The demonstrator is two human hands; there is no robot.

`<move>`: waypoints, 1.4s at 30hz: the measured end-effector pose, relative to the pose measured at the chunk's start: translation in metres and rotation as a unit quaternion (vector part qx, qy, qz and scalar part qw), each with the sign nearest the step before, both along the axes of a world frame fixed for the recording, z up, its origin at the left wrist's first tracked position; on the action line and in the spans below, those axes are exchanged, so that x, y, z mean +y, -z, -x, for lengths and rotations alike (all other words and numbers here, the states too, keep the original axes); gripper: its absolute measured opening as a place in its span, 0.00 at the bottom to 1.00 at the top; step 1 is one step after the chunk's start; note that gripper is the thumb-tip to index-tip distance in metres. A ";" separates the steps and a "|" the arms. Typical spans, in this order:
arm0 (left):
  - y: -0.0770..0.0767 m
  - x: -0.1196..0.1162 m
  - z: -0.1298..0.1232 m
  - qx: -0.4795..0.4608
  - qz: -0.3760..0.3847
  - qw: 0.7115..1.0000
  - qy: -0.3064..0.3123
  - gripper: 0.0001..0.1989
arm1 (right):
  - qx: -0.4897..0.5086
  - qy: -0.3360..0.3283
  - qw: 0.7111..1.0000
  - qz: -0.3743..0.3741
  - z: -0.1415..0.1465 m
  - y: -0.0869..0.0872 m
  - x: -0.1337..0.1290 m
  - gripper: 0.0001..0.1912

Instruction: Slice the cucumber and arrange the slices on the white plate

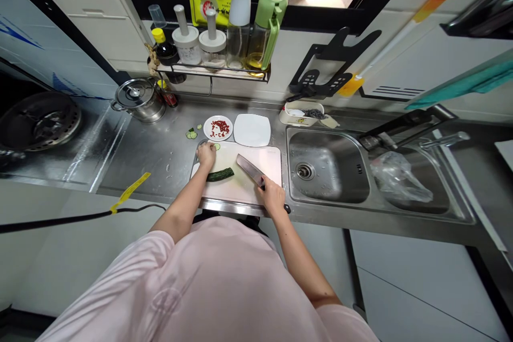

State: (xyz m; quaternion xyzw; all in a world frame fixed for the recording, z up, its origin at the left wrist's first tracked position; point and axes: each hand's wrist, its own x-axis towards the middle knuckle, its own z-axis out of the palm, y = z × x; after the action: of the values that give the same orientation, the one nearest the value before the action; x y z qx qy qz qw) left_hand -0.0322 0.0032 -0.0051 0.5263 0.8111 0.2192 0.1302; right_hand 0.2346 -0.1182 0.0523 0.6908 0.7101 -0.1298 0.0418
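A white cutting board [262, 157] lies on the steel counter in front of me. On its left part rests a piece of dark green cucumber [220, 175], partly behind my left forearm. My left hand [206, 155] is at the board's upper left corner, fingers curled together beside a pale cucumber slice [217, 146]; what they pinch, if anything, is hidden. My right hand [274, 197] grips the handle of a kitchen knife [249, 168]. Its broad blade points up and left over the board, apart from the cucumber.
Behind the board are a plate of chopped red pieces [206, 131] and a white square plate [252, 130]. Several cucumber scraps [192, 134] lie to the left. A lidded pot [141, 102] and wok [38, 120] stand further left; a sink [328, 171] is at right.
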 end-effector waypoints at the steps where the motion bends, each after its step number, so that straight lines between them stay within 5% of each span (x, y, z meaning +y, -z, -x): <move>1: 0.000 0.000 0.000 0.003 0.000 1.000 -0.001 0.13 | 0.001 0.000 1.000 -0.002 0.000 0.000 0.000 0.18; 16: -0.013 -0.021 0.001 -0.105 -0.072 0.990 -0.066 0.12 | 0.005 0.005 1.000 0.028 0.000 -0.004 0.000 0.20; 26: -0.011 -0.055 0.000 -0.124 -0.133 0.983 0.006 0.12 | 0.016 -0.004 1.000 0.013 0.006 -0.001 0.002 0.19; 42: -0.020 -0.093 -0.014 -0.020 -0.113 0.975 0.189 0.09 | 0.123 -0.001 0.991 0.049 0.025 -0.014 0.007 0.17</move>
State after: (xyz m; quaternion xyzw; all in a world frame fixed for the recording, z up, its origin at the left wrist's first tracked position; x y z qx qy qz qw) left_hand -0.0185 -0.0898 0.0148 0.6768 0.6646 0.2909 0.1250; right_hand 0.2100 -0.1110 0.0660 0.6663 0.7030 -0.2485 -0.0114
